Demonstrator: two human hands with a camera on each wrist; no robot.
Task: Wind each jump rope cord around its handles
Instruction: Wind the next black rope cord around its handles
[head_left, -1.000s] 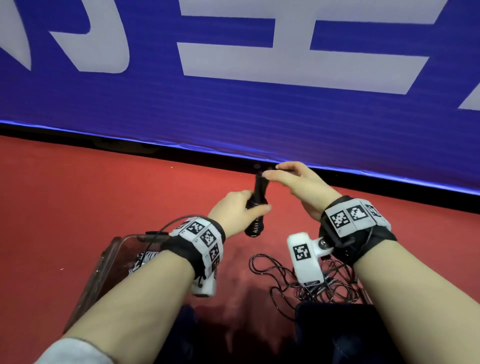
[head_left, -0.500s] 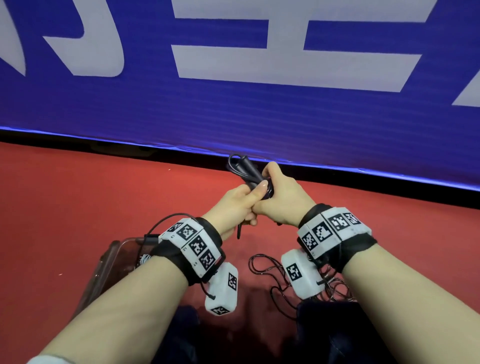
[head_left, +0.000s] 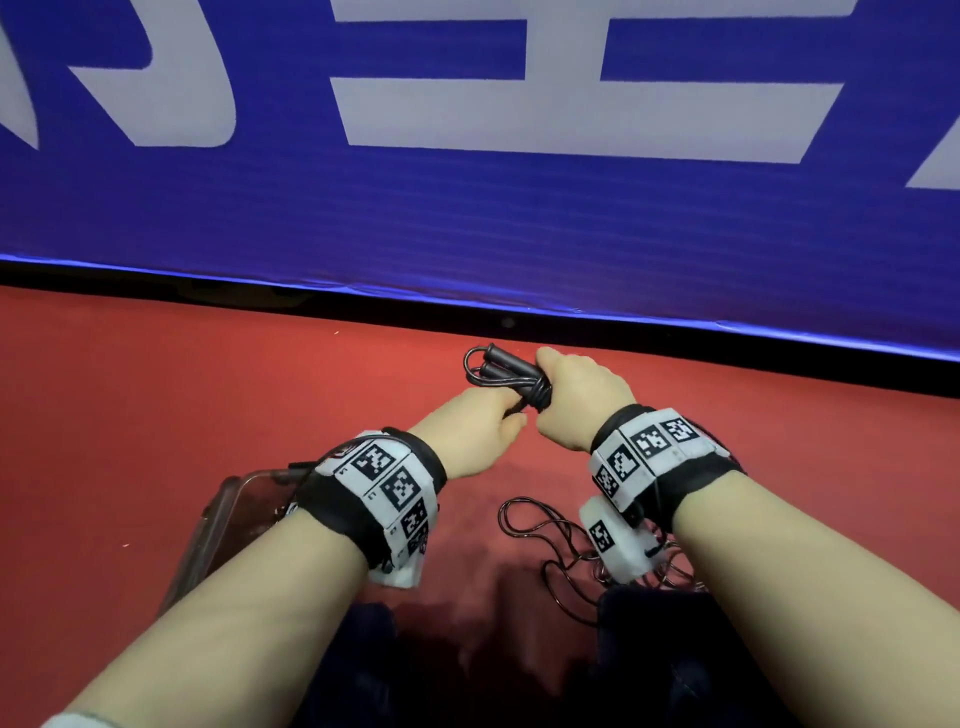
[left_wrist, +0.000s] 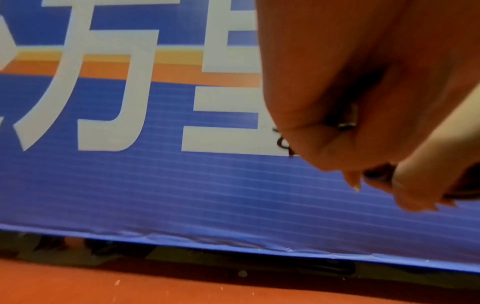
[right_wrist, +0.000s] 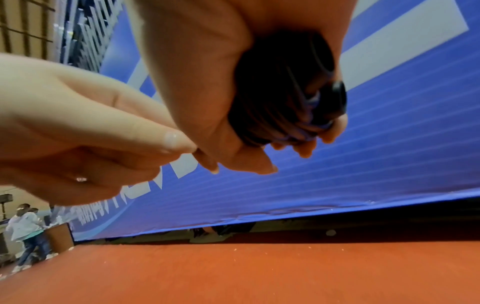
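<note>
Two black handles (head_left: 511, 366) lie side by side in my right hand (head_left: 582, 397), held out ahead of me above the red floor (head_left: 156, 395), their free ends pointing toward 10 o'clock. My right grip is clenched around them: fingers and thumb wrap the handles and the turns of black cord (head_left: 537, 392) already wound on them. Right wrist view shows the same bundle end-on (right_wrist: 283, 92), coils stacked tight, a round handle cap showing at the 3 o'clock side, fingertips (right_wrist: 306, 148) curled under it. A short loop of cord arcs round the handle tips at the far end. My left hand (head_left: 475, 428) sits just beside the right at its 8 o'clock, thumb and fingers pinched together right against the wound part; I take it to be nipping the cord there, though the strand itself is too thin and too hidden to make out. Left wrist view is mostly my own palm, blurred, with a bit of dark cord (left_wrist: 283, 144) showing at its edge. Loose cord of another rope (head_left: 540, 540) lies tangled on the floor near my knees at 5 o'clock. Clear plastic bin (head_left: 218, 525) at 7 o'clock, under my left forearm. Blue banner with white lettering (head_left: 467, 218) runs across at 12 o'clock.
</note>
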